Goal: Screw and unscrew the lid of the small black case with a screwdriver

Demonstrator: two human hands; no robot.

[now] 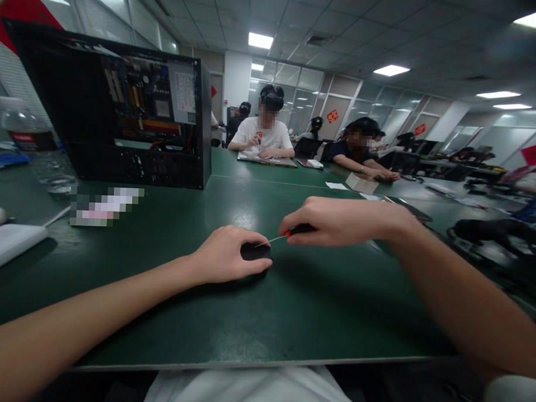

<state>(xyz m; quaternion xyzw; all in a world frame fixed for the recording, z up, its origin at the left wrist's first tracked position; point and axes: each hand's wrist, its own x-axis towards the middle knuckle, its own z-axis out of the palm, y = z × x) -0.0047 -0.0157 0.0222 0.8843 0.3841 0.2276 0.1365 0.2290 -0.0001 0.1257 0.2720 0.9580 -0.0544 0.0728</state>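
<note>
A bright open-plan office with long green tables point(290, 319). On the person's table, an open black computer case point(121, 119) stands on its side, its circuit boards showing. All places below are given from this case.

In front of the case and to its right, near the table's front edge, the person's left hand point(224, 255) lies on the tabletop, fingers curled over a small black part point(255, 251), pinning it down. Just right of that, the right hand point(337, 221) is closed round the red-and-black handle of a thin screwdriver point(293, 231), whose tip meets the part's top.

The work on the part looks to be under way, not finished: the tool is engaged, no loose screws show, and I cannot tell how much is undone.

A water bottle point(32, 146) stands left of the case. Behind the case, other people point(264, 130) sit at tables.
</note>
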